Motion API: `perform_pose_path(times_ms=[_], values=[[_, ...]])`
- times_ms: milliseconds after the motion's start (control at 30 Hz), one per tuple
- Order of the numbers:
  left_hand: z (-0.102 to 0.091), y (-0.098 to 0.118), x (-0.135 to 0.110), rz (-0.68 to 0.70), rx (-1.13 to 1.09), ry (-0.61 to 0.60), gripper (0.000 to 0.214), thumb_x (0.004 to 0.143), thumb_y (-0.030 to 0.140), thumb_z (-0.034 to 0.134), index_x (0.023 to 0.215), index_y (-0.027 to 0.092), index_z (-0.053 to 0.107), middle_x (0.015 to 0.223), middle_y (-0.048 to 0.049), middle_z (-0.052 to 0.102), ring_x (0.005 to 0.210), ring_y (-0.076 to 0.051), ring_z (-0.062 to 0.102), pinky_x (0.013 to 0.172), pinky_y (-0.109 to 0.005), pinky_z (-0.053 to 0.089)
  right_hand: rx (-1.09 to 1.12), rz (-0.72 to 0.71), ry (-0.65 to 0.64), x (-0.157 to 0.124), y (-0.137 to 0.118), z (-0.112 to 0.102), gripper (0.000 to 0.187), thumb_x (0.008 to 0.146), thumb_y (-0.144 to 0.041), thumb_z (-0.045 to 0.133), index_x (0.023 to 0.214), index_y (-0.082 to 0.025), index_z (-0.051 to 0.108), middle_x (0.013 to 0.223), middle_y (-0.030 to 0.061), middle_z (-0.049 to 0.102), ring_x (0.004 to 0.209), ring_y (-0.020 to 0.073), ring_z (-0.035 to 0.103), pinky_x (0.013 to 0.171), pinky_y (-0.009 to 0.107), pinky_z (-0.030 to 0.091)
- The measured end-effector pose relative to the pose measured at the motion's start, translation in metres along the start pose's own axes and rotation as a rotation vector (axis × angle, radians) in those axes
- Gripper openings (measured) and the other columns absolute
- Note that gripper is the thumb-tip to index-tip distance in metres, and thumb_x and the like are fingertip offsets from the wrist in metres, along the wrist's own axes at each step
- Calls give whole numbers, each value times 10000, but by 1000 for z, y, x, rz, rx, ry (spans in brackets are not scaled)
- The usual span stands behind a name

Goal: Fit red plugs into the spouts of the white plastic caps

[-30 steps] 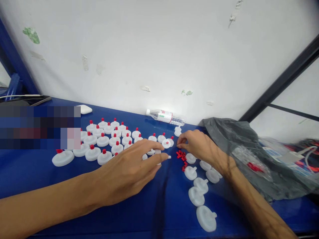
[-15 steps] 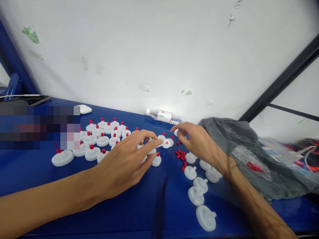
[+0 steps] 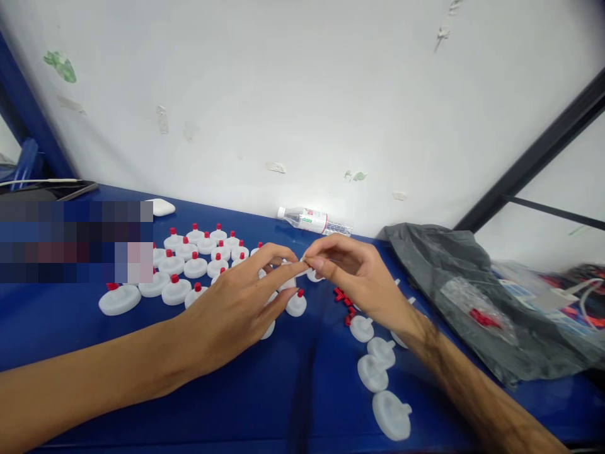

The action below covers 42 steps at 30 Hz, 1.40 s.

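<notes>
Between my fingertips, above the bench (image 3: 236, 410), sits a small white piece (image 3: 305, 269), mostly hidden; the grip of my left hand (image 3: 241, 299) pinches it. My right hand (image 3: 357, 271) meets its end, thumb and finger together, though I cannot tell whether they hold a cap. I judge this to be the capping step, calling for a steady left grip and a straight push. Just beside lie loose red caps (image 3: 341, 294) and bare white discs (image 3: 391, 415); capped discs (image 3: 176, 291) stand leftward.
</notes>
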<state>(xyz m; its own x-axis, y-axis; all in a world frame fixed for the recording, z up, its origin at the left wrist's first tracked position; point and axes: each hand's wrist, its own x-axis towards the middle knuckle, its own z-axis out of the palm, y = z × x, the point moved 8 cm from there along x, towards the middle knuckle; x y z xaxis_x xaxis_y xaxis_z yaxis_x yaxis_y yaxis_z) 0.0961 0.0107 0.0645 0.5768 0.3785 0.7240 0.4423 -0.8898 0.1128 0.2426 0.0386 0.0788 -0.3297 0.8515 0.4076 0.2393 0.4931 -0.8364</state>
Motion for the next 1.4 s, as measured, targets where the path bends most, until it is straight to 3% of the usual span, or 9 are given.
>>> perform_pose_path(times_ms=[333,467,633,833,967,1100,1400], values=[[-2,-3,-1,-22,-7,26,321,1036,175,542,1353,215,517,1224,-84,602,1071,-236,706,695,-272,608,49,52,23,0,2,-4,87,917,-317,755,969,-249,768,933,7,750,872,144,690,780,267,565],[-3,-4,0,-30,-29,51,310,1025,184,569,1331,226,540,1225,-72,619,1050,-215,713,735,-275,611,24,44,9,0,5,-2,131,924,-340,747,1026,-269,789,930,3,766,866,148,705,790,282,579],[-3,-11,2,-139,-92,42,251,1019,222,580,1268,225,616,1208,-63,660,1051,-201,706,888,-326,601,5,30,18,1,6,-1,140,944,-338,722,1044,-281,802,986,6,781,896,150,722,779,268,584],[-7,-13,3,-168,-164,97,227,998,231,607,1217,193,651,1141,-69,692,1010,-199,707,863,-332,600,-26,54,46,1,10,-3,159,950,-361,708,1043,-257,783,976,20,783,904,178,738,765,292,587],[-4,-12,4,-172,-149,51,229,1004,226,592,1223,199,653,1179,-68,678,1032,-189,700,901,-334,586,-44,21,94,1,9,-6,160,937,-372,727,1046,-263,769,1054,22,767,929,168,702,756,278,560],[-1,-11,3,-180,-162,21,244,1002,205,585,1239,216,645,1201,-61,678,1076,-194,696,920,-339,589,-33,3,51,0,9,-1,139,935,-359,734,1043,-277,766,1014,7,763,939,159,694,789,276,550],[-5,-13,2,-184,-223,100,213,984,209,627,1194,236,641,1097,-48,711,994,-199,714,786,-308,622,-30,16,60,-1,7,-1,158,935,-377,727,1046,-272,771,971,12,771,850,159,716,731,281,586]])
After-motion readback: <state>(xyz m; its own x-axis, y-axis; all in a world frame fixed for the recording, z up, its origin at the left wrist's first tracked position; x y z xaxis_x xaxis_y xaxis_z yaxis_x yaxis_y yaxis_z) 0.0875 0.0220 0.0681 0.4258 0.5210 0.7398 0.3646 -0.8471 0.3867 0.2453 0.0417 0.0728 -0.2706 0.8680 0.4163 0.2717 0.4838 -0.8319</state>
